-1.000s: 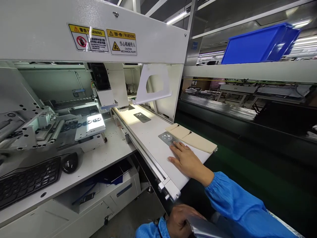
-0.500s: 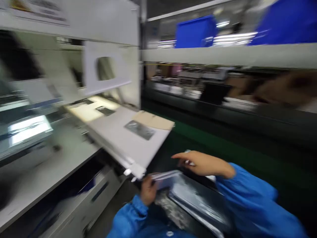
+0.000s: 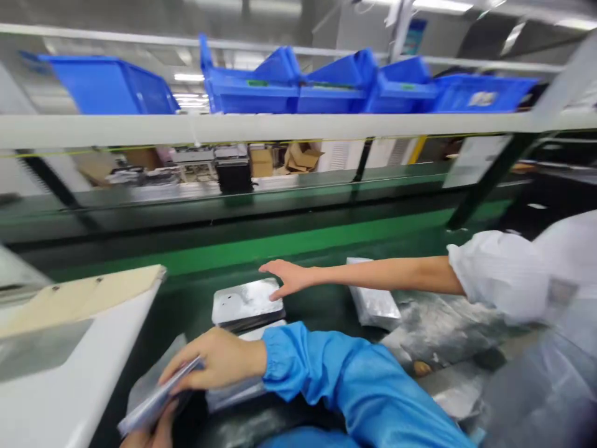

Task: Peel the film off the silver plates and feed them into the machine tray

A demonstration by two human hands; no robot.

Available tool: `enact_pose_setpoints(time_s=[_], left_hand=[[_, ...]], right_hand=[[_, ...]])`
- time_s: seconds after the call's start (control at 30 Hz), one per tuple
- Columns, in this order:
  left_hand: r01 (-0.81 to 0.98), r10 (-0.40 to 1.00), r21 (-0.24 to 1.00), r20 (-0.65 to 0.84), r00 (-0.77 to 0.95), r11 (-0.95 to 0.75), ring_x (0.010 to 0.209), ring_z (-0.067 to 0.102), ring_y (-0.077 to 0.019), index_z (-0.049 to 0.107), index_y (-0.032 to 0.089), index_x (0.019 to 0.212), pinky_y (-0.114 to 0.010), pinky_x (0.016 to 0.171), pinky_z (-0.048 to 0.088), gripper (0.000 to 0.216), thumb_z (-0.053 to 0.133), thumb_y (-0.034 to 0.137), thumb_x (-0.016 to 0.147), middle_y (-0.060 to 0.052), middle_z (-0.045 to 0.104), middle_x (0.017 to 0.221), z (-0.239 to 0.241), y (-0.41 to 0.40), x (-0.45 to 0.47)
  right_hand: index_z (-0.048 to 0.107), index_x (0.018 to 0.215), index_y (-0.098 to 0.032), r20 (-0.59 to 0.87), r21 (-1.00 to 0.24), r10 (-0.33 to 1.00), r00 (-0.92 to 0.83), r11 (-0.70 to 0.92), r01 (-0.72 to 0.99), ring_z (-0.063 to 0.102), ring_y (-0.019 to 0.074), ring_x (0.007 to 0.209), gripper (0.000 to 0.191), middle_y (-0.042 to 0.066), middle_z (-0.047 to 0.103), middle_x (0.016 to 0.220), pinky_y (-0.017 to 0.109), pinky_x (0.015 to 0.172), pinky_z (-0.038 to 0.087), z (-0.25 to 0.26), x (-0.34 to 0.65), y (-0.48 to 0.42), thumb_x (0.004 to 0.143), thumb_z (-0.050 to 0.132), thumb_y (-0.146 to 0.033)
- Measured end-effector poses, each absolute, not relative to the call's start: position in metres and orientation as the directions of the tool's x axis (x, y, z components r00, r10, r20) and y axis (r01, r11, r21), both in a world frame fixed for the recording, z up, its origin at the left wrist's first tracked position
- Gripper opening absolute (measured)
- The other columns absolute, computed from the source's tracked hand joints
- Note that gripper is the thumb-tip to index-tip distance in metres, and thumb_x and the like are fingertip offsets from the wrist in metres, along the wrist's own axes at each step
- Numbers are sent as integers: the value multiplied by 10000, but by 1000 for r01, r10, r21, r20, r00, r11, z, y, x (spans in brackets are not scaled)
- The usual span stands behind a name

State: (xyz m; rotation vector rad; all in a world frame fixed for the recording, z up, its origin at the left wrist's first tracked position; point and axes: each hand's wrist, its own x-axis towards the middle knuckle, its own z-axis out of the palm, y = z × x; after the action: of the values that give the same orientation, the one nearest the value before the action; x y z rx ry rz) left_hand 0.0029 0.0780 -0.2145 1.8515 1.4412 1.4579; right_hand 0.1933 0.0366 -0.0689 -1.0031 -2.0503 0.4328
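A thin, flat packet (image 3: 158, 398), pale blue-grey and slightly glossy (finer detail is lost to blur), slants up to the right, narrow edge toward the camera, held by the left hand (image 3: 152, 435) below and the right hand (image 3: 217, 359) above.

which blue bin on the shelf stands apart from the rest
The leftmost blue bin on the shelf: a clear gap divides it from the other bins, which crowd together to its right.
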Motion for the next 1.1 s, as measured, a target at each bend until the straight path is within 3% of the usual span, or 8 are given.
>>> enact_pose_setpoints(time_s=[0.17, 0.33, 0.63, 0.83, 1.1], left_hand=[[474, 786, 667, 612, 92, -575, 520, 694, -206, 719, 188, 631, -265, 489, 572, 478, 571, 626, 750, -41, 738, 589, -196, 72, -5], [451, 720, 609, 684, 117, -652, 562, 704, -189, 726, 173, 662, -261, 529, 586, 445, 541, 541, 828, -55, 749, 631, -187, 71, -2], [411, 733, 646, 674, 88, -643, 556, 693, -188, 719, 168, 695, -278, 539, 590, 343, 610, 473, 807, -47, 742, 638, -187, 74, -4], [388, 790, 725, 613, 14, -570, 700, 715, -228, 704, 169, 803, -366, 701, 614, 353, 634, 515, 777, -64, 737, 707, -205, 75, -10], [344, 768, 709, 637, 62, -616, 829, 721, -243, 711, 184, 928, -368, 756, 608, 264, 630, 408, 815, -74, 752, 819, -221, 77, -13]], right_hand=[[642, 892, -167, 749, -341, 537, -389, 815, 469, 642, 43, 860, 125, -13, 712, 872, 142, 803, 509, -68, 189, 42, 871, 566, -70], [636, 804, -198, 824, -69, 308, -475, 888, 455, 618, 70, 784, 355, 2, 692, 839, 197, 686, 514, -72, 183, 49, 991, 346, -119], [629, 790, -204, 753, 10, 327, -571, 862, 507, 559, 113, 704, 389, 14, 676, 822, 249, 611, 477, -62, 179, 52, 977, 311, -81], [634, 808, -204, 759, -7, 337, -558, 860, 510, 571, 116, 743, 350, 22, 683, 896, 254, 635, 495, -63, 178, 49, 971, 346, -88], [642, 813, -201, 770, -10, 342, -539, 850, 526, 579, 111, 733, 344, 17, 676, 837, 246, 638, 521, -61, 178, 48, 968, 358, -83]])
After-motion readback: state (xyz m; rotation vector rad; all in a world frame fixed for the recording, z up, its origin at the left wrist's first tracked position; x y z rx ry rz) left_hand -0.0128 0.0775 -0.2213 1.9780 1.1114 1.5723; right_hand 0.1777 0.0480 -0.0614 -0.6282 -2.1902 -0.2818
